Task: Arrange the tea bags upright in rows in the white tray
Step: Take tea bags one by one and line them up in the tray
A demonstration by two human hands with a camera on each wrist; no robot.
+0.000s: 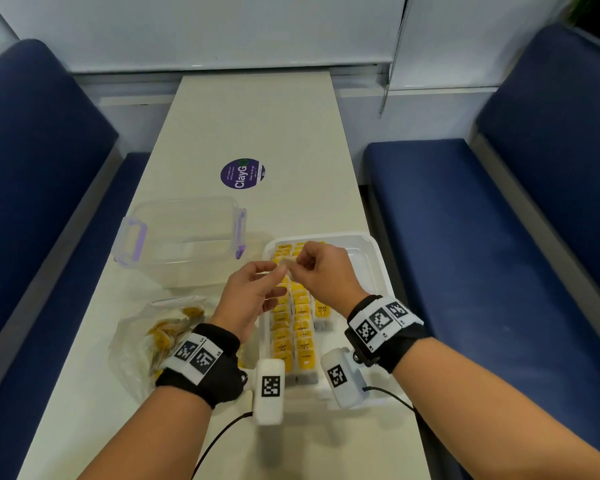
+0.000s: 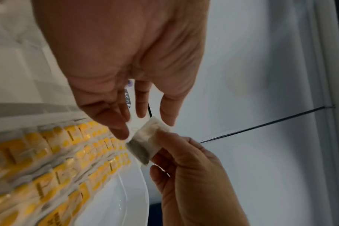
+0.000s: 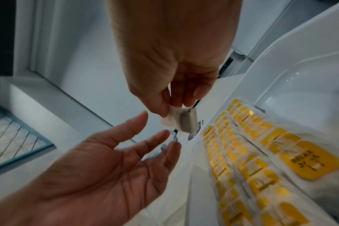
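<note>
White tray (image 1: 374,258) largely filled with upright tea bags (image 1: 300,336); one tea bag (image 2: 145,142) pinched by right hand (image 1: 321,270), left hand (image 1: 253,296) spread; more left in plastic bag (image 1: 146,327)

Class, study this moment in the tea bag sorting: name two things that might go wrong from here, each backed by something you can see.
1. The right hand pinches the tea bag only at its edge, above the white tray; the thin grip may slip and the bag land flat.
2. The rows of tea bags stand tightly packed; pushing another in could tip neighbours.
3. The left hand lies open near the bag, giving little support.
</note>
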